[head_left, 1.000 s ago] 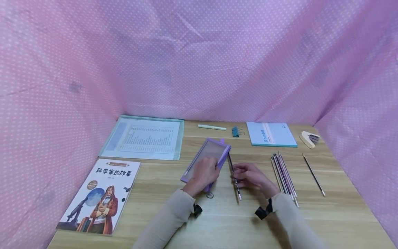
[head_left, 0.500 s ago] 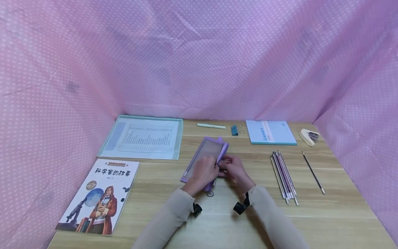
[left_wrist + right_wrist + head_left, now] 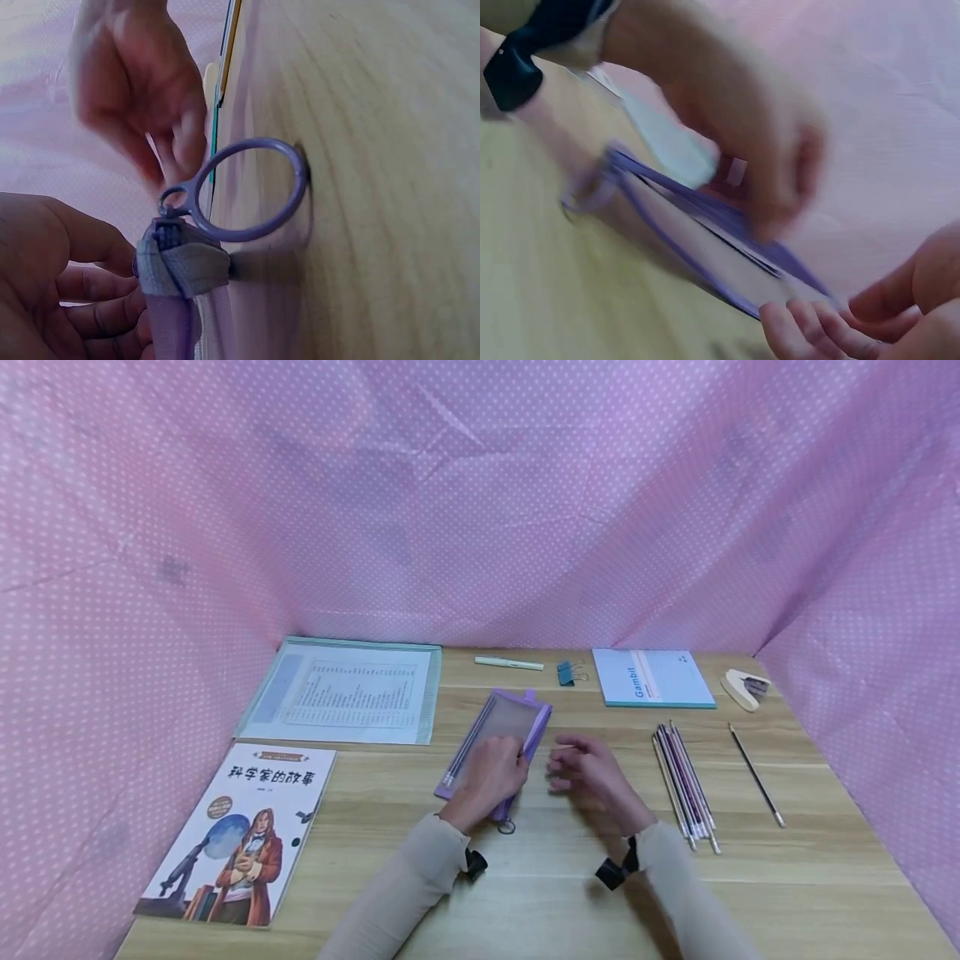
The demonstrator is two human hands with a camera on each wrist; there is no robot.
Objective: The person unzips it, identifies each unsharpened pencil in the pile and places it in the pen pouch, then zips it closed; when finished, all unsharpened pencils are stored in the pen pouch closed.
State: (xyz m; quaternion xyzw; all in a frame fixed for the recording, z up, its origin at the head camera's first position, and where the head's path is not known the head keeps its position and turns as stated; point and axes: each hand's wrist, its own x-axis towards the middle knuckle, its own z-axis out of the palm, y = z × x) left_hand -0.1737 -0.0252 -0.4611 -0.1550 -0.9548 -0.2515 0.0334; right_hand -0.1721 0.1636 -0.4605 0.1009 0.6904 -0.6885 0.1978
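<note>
A purple mesh pencil case [image 3: 504,724] lies mid-table with its opening toward the right. My left hand [image 3: 489,774] rests on its near end and grips the fabric edge [image 3: 178,270] by the zipper's ring pull [image 3: 247,191]. Dark pencils [image 3: 467,750] show through the mesh along its left side. My right hand [image 3: 588,770] hovers just right of the case, fingers loose and holding nothing. In the right wrist view it is blurred, with its fingertips [image 3: 810,334] near the case [image 3: 705,225]. A bundle of several pencils [image 3: 684,779] lies further right.
A single pencil [image 3: 756,774] lies right of the bundle. Along the back are a green pen [image 3: 510,663], a teal binder clip [image 3: 567,673], a blue notebook [image 3: 651,678] and a stapler [image 3: 745,689]. A document folder [image 3: 345,691] and a book [image 3: 240,831] lie left. Pink cloth walls the table.
My right hand carried a dark pencil left to the case's opening, and has now drawn back to the right without it. My left hand stayed on the case.
</note>
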